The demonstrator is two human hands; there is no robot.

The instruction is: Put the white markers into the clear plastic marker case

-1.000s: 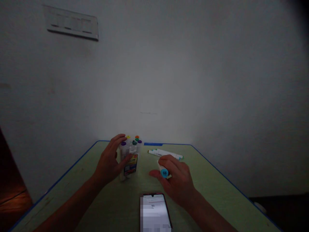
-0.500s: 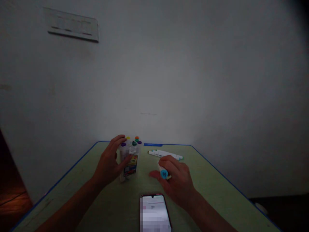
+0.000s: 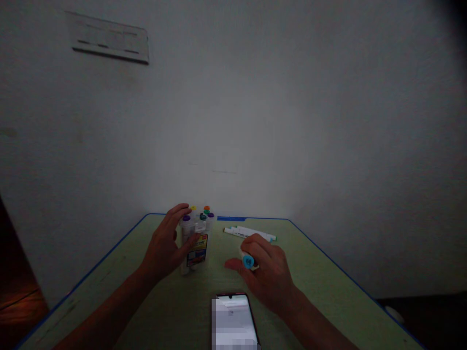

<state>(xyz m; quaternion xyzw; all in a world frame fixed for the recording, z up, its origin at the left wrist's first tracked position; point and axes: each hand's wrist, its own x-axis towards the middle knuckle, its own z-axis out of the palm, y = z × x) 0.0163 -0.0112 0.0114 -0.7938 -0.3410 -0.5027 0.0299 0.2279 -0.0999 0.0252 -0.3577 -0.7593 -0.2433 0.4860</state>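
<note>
My left hand (image 3: 166, 245) is wrapped around the side of a clear marker case (image 3: 197, 250), which stands upright with a dark printed label on its front. Several markers with purple, yellow, orange and green ends stick up in the case. To the right, my right hand (image 3: 270, 270) grips a white marker (image 3: 248, 261), its round blue end with a printed number facing me. The thumb of that hand points left, toward the case. Just beyond the right hand, white markers (image 3: 251, 233) lie together on the table; their exact number is hard to tell.
A lit phone (image 3: 235, 321) lies at the near edge of the pale green, blue-edged table (image 3: 175, 311). Behind the table rises a grey wall (image 3: 233, 121), with a switch panel (image 3: 109, 39) at upper left. A short blue strip (image 3: 231, 218) marks the far edge.
Both hands stay almost where they were. The marker in my right hand has turned slightly, so the number on its blue end looks rotated.
</note>
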